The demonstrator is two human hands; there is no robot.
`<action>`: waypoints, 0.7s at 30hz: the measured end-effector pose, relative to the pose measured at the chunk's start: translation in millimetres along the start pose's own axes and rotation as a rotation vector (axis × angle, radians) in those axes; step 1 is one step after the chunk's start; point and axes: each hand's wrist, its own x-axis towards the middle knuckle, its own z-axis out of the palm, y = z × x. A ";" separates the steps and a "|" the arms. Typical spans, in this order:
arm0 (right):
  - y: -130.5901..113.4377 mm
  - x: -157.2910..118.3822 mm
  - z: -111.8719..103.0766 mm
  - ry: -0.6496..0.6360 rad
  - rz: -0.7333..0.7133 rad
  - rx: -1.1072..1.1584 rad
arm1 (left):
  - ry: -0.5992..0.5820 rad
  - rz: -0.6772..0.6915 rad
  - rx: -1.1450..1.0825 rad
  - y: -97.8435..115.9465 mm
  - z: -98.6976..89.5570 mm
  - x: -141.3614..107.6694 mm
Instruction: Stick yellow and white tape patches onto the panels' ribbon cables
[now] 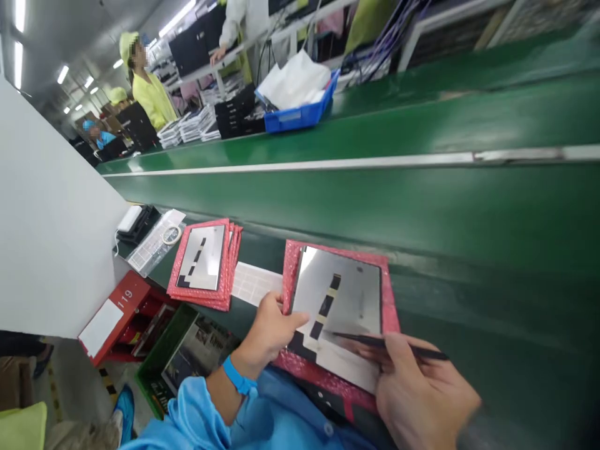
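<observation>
A silver flat panel (354, 300), which looks like the back of a display screen, lies on a pink bubble-wrap sheet (392, 312) in front of me. A strip with black and yellowish sections (323, 307) runs along it. My left hand (272, 331) grips the panel's left edge, thumb on top and fingers partly hidden beneath. In my right hand (422, 390) are black tweezers (412, 347), their tip just above the panel near the strip's lower end. Further left, a similar panel (210, 256) rests on a stack of pink bubble wrap (225, 299).
Between the panels lies a white label sheet (255, 282). A tape roll (171, 235) sits at the left. Behind runs a green conveyor (328, 200) with a blue bin (300, 119). Below left are a red box (110, 319) and green crate (159, 359). Other people stand beyond.
</observation>
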 end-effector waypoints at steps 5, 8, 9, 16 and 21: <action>4.9 9.5 -4.7 -0.003 0.087 0.104 | -0.234 -0.002 -0.191 -2.6 -0.6 9.1; 4.1 15.4 -9.8 -0.021 0.115 0.145 | -0.292 -0.005 -0.226 1.2 -9.2 12.5; 2.6 17.5 -11.6 -0.029 0.125 0.155 | -0.292 -0.002 -0.231 4.1 -16.5 14.0; -22.4 36.8 -15.8 0.014 0.169 0.119 | -0.187 0.148 -0.295 55.4 -138.3 16.8; -35.3 46.3 -8.0 0.040 0.154 0.075 | -0.019 0.247 -0.321 84.2 -228.7 17.2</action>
